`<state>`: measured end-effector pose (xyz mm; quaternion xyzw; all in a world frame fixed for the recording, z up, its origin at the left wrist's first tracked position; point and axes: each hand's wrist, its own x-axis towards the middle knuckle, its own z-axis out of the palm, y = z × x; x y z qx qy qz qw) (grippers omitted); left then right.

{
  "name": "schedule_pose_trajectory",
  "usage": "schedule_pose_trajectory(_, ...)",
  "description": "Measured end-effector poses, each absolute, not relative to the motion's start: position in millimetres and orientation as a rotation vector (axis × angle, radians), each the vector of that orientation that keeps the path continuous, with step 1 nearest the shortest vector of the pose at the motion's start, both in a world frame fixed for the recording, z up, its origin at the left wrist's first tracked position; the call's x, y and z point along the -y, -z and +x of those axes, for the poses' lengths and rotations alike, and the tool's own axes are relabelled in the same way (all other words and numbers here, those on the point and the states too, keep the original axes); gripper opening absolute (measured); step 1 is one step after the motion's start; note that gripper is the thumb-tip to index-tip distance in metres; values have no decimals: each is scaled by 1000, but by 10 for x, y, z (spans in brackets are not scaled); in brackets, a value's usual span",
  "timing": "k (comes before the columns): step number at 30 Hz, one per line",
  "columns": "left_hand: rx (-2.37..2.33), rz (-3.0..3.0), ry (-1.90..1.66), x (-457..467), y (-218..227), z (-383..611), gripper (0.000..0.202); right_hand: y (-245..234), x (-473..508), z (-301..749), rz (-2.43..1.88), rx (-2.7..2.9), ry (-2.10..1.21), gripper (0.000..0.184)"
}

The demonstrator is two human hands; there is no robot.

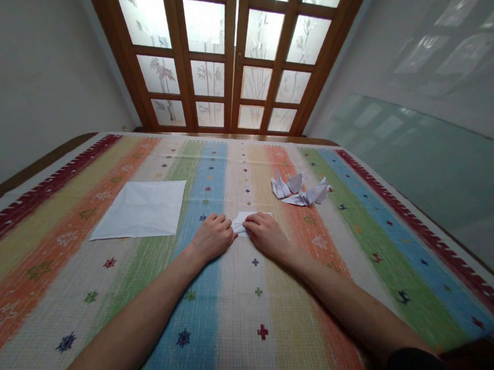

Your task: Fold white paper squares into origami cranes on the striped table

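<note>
A small folded piece of white paper (241, 221) lies on the striped cloth (238, 298) in the middle of the table. My left hand (212, 237) rests curled at its left edge, fingertips pressed on the paper. My right hand (267, 234) covers its right side, fingers closed and pinching the fold. Most of the paper is hidden under the two hands.
A stack of flat white paper sheets (142, 209) lies to the left. Folded white paper figures (299, 190) sit beyond my right hand. A wooden door with frosted glass panes (235, 53) stands behind the table. Walls close in on both sides.
</note>
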<state>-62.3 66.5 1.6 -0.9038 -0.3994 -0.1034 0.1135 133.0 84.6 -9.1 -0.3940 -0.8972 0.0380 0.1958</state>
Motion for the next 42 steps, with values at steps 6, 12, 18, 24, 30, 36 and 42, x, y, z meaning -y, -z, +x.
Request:
schedule_pose_trajectory(6, 1198, -2627, 376, -675, 24, -621, 30, 35, -850, 1306, -1255, 2220, -525, 15)
schedule_pose_trajectory(12, 1221, -2602, 364, -669, 10, -615, 31, 79, -875, 1271, -1408, 2054, -614, 8)
schedule_pose_trajectory(18, 1224, -2634, 348, -652, 2, -598, 29, 140, -838, 1270, -1353, 2192, -414, 26)
schedule_pose_trajectory(24, 1271, -2613, 313, -628, -7, -596, 27, 152, -821, 1262, -1399, 2275, -286, 23)
schedule_pose_trajectory(30, 1143, -2813, 287, -506, 105, -463, 56, 124, -851, 1280, -1487, 2223, -333, 19)
schedule_pose_trajectory(36, 1343, -2930, 106, -397, 168, -393, 94, 100, -889, 1292, -1573, 2070, -466, 23)
schedule_pose_trajectory(42, 1392, -2932, 75, -404, 82, -368, 89, 106, -915, 1446, -1602, 2024, -503, 26)
